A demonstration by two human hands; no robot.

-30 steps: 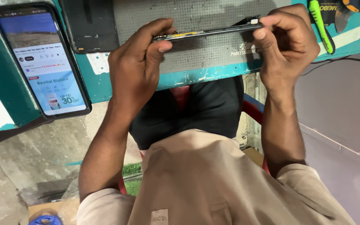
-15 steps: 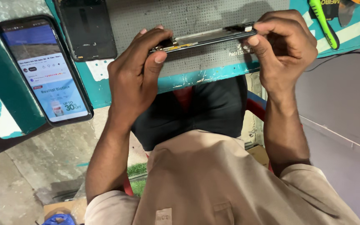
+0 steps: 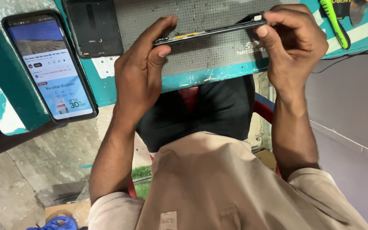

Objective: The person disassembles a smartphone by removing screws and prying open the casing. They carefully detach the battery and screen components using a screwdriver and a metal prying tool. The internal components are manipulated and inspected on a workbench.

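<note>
While edge-on, opened phone (image 3: 209, 32) spans between both hands.

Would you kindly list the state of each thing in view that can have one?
Thin dark phone body: held edge-on by both ends above the grey perforated mat, off the surface.
Left hand: grip closed on the phone body's left end.
Right hand: grip closed on its right end.
Black smartphone: screen lit, lying face up.
Black rectangular back cover: lying flat, detached.
Green-handled tool: lying unused.

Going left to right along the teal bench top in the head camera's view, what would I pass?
Lit black smartphone → dark phone back cover → left hand → thin opened phone held edge-on → right hand → green-handled tool.
</note>
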